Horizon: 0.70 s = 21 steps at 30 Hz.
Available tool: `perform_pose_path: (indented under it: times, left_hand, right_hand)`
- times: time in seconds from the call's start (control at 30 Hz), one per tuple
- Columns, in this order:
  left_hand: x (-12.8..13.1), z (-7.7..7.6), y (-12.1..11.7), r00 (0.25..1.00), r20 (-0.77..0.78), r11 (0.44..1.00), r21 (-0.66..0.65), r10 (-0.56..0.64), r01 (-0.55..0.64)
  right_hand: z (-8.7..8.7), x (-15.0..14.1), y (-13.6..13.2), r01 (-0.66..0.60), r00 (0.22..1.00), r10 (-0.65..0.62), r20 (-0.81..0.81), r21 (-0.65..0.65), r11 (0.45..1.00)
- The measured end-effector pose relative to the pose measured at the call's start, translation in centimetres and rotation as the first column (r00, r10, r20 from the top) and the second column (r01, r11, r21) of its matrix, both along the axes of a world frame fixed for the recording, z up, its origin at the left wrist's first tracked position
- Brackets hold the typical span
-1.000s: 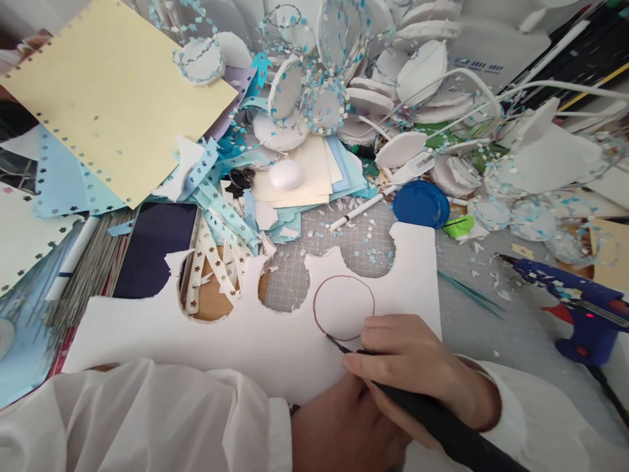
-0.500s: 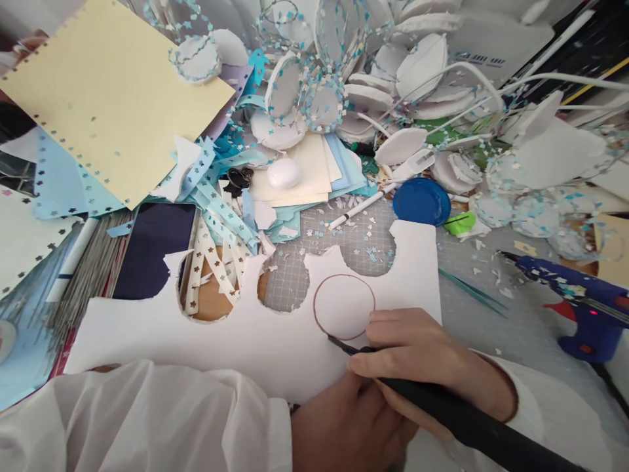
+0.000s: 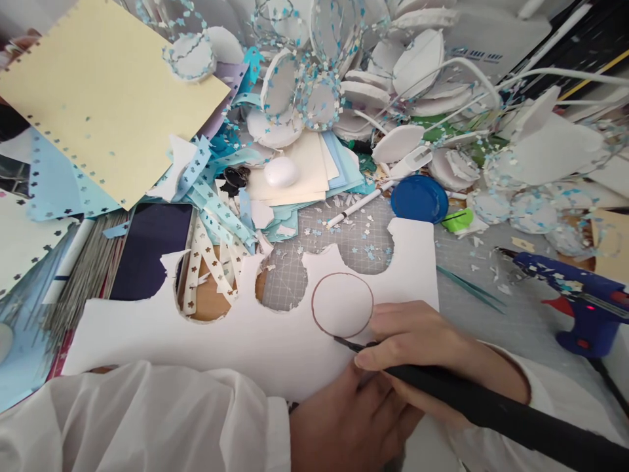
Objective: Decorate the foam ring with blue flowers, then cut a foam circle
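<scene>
A white foam board [image 3: 216, 344] lies across the front, its upper edge scalloped by several round cut-outs. A brown circle outline [image 3: 343, 273] is marked on it, right of the middle. My right hand [image 3: 417, 351] is closed around a black pen-shaped cutter [image 3: 472, 393]; its thin dark tip touches the circle's lower line. Below it, my left hand [image 3: 344, 423] grips the board's lower edge with curled fingers, partly hidden under my right hand.
A blue glue gun [image 3: 580, 285] with a red light lies at right, near teal tweezers [image 3: 469, 288]. A blue round lid [image 3: 419, 198], a phone [image 3: 152, 252], punched paper strips [image 3: 216, 265] and a pile of white foam discs [image 3: 366, 95] crowd the grey cutting mat [image 3: 289, 282].
The cutter's tip has moved slightly to the right along the circle's lower line, and my right hand has shifted with it. My left hand stays almost where it was.
</scene>
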<state>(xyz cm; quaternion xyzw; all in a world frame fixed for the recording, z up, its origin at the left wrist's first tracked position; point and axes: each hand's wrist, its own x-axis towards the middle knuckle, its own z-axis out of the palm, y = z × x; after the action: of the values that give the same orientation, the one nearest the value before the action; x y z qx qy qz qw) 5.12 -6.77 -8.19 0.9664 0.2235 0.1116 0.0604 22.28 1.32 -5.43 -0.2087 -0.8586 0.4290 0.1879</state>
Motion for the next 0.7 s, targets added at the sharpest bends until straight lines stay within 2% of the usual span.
perform_pose_path:
  times: [0.23, 0.7]
  left_hand:
    - [0.0, 0.2, 0.3, 1.0, -0.006, 1.0, 0.011, -0.013, 0.013]
    - [0.0, 0.0, 0.5, 0.999, -0.044, 0.999, 0.043, -0.014, 0.016]
  right_hand:
    - [-0.3, 0.7, 0.3, -0.021, 1.0, 0.021, 0.002, -0.071, 0.997]
    - [-0.5, 1.3, 1.1, -0.035, 0.999, 0.039, 0.038, -0.099, 0.995]
